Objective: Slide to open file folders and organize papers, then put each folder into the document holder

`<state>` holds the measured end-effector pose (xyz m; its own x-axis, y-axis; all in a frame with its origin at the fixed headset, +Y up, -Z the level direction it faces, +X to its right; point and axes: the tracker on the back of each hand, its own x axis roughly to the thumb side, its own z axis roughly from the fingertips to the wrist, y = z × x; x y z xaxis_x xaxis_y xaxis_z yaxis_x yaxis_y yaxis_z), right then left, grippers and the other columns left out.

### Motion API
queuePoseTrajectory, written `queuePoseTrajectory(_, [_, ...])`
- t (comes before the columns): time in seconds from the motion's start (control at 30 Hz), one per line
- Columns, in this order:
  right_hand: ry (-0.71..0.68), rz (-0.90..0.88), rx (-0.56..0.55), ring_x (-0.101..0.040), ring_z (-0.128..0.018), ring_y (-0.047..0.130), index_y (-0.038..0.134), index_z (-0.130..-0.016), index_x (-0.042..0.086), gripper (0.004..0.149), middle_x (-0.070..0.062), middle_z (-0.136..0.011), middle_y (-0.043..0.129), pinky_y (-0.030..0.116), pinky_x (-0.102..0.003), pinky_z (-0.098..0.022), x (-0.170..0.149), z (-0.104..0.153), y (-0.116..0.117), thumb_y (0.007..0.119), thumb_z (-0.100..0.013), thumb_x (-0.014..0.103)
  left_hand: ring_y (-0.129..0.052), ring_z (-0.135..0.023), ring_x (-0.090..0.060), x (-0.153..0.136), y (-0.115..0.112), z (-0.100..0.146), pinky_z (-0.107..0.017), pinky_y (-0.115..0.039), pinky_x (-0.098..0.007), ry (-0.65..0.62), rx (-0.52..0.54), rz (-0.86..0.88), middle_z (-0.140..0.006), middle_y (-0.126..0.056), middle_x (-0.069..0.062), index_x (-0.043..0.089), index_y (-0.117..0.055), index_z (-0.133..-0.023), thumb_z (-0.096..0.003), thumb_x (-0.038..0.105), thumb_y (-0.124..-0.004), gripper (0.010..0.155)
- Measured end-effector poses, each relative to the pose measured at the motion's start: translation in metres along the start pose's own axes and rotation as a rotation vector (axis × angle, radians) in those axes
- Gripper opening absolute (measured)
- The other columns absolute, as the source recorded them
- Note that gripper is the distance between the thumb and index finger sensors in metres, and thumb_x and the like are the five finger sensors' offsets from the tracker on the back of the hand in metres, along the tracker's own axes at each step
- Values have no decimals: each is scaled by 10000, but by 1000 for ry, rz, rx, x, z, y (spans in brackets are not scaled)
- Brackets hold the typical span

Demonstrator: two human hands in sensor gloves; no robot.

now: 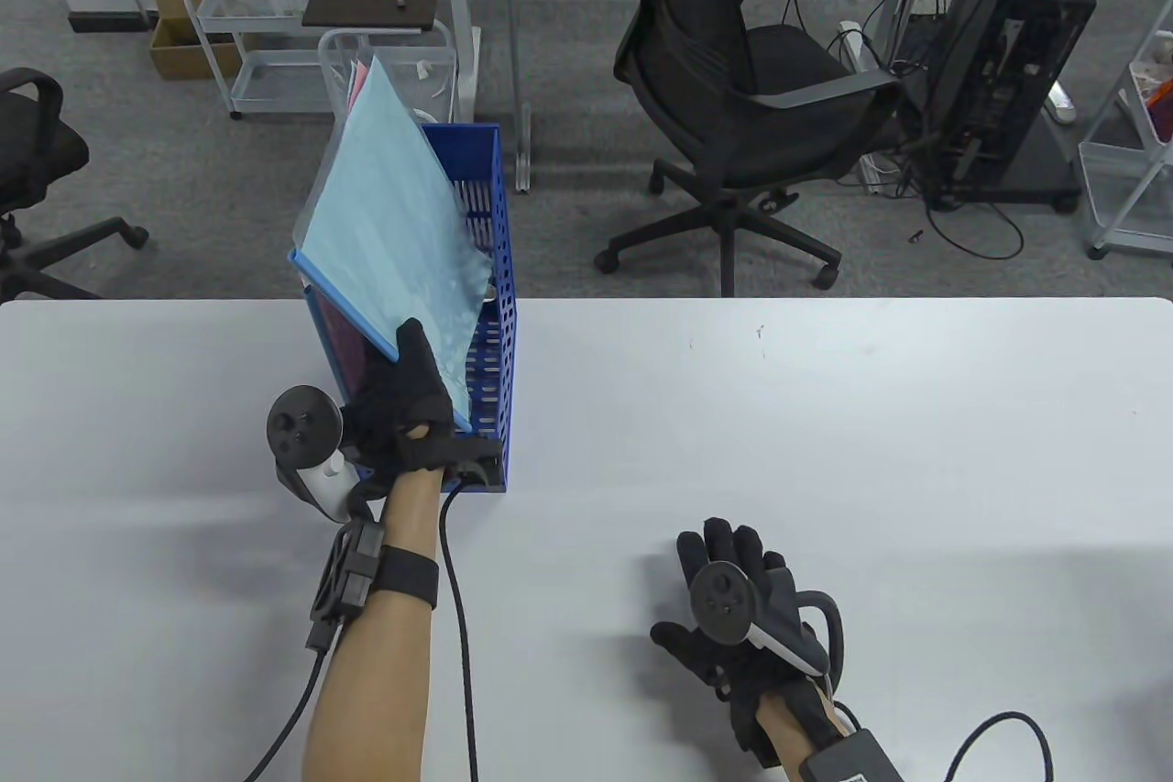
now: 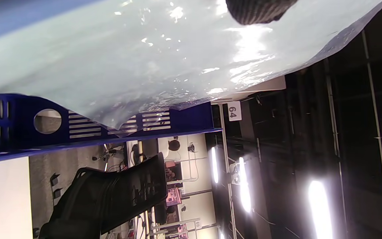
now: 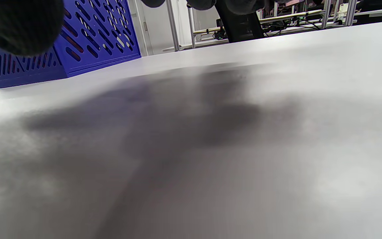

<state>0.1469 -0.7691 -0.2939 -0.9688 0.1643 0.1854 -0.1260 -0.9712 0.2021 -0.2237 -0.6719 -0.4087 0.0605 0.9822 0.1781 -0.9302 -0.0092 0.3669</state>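
— White table (image 1: 825,452) fills the lower half of the overhead frame, with grey carpet and an office chair (image 1: 733,85) behind it. Where is the folder?

— Left of centre. The pale blue folder (image 1: 394,223) stands tilted in the blue holder (image 1: 495,287), its long axis running from the lower centre up toward the upper left, its top well above the holder's rim. A darker folder (image 1: 339,342) sits beside it on the left, and something pink shows behind its top.

— Which hand has it?

— The left hand (image 1: 403,415), right at the folder's near lower corner, fingers curled on the edge and one fingertip lying up along the sheet. The left wrist view shows the plastic hanging over the holder's slotted wall.

— And the other?

— The right hand (image 1: 733,599) lies flat on the table at lower centre, fingers spread, holding nothing, well apart from the holder.

— So the coming move?

— I judge the folder needs to go down and away into the slot. The holder's right wall stands close on that side; the open room lies above, and the whole right half of the table is free.
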Motion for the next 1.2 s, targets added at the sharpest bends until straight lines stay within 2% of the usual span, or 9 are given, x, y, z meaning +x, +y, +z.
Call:
queuePoseTrajectory(0.23, [-6, -16, -5, -495, -1043, 312, 246, -1038, 246, 943, -129, -1149, 210, 342, -649, -728, 1, 1, 0, 716, -342, 674, -779, -1115, -101, -16, -6, -7, -864, -640, -340, 41, -17, 19, -1156, -665, 176, 608, -536, -1048, -531, 456, -679, 557])
queuePoseTrajectory(0.3, [-8, -16, -4, -495, -1043, 311, 245, -1038, 246, 943, -129, -1149, 208, 340, -649, -729, 1, 1, 0, 715, -342, 675, -759, -1120, -117, -24, -9, -5, -867, -614, -353, 59, -26, -25, -1162, -659, 166, 595, -535, -1055, -529, 455, -704, 570])
queuePoseTrajectory(0.43, [-15, -12, 3, -491, -1047, 306, 241, -1038, 249, 945, -125, -1150, 202, 337, -648, -731, 3, 0, 2, 716, -341, 676, -680, -1133, -190, -39, -13, 0, -848, -570, -402, 125, -31, -168, -1192, -568, 97, 507, -400, -1109, -486, 476, -796, 739])
queuePoseTrajectory(0.53, [-17, -6, 9, -490, -1047, 305, 239, -1038, 251, 946, -123, -1151, 200, 336, -647, -732, 4, 0, 3, 717, -340, 676, -670, -1125, -214, -38, -10, 6, -835, -564, -422, 78, -4, -187, -1188, -565, 77, 470, -417, -1111, -463, 459, -831, 768])
queuePoseTrajectory(0.67, [-15, 0, 16, -487, -1049, 303, 239, -1038, 251, 946, -124, -1151, 200, 333, -646, -733, 4, -1, 5, 718, -341, 674, -612, -1134, -234, -23, 1, 16, -833, -532, -439, 17, -19, -233, -1197, -503, 55, 406, -361, -1120, -467, 456, -819, 799])
queuePoseTrajectory(0.9, [18, 37, 10, -469, -1056, 285, 233, -1035, 259, 946, -111, -1152, 193, 320, -634, -741, 2, -4, 7, 721, -339, 673, -541, -1147, -276, 21, 26, 54, -835, -490, -467, -160, -70, -367, -1212, -431, 13, 355, -338, -1130, -475, 477, -790, 805])
queuePoseTrajectory(0.97, [62, 74, -22, -463, -1059, 278, 232, -1036, 262, 960, -107, -1155, 192, 316, -627, -746, -1, -5, 4, 725, -326, 679, -535, -1149, -287, 31, 32, 76, -836, -487, -474, -197, -113, -503, -1218, -428, 5, 342, -353, -1138, -482, 502, -764, 790])
queuePoseTrajectory(1.1, [109, 125, -69, -445, -1065, 274, 232, -1038, 266, 966, -100, -1157, 195, 312, -614, -751, -6, -4, 1, 724, -321, 689, -532, -1157, -275, 28, 33, 112, -839, -489, -453, -257, -223, -785, -1228, -434, 11, 331, -346, -1146, -482, 539, -743, 801])
queuePoseTrajectory(1.2, [119, 126, -80, -439, -1068, 267, 230, -1037, 267, 967, -95, -1158, 188, 305, -611, -753, -7, -5, -1, 725, -321, 687, -490, -1172, -263, 9, 29, 138, -848, -466, -447, -230, -348, -962, -1241, -412, 31, 347, -368, -1155, -488, 559, -729, 788])
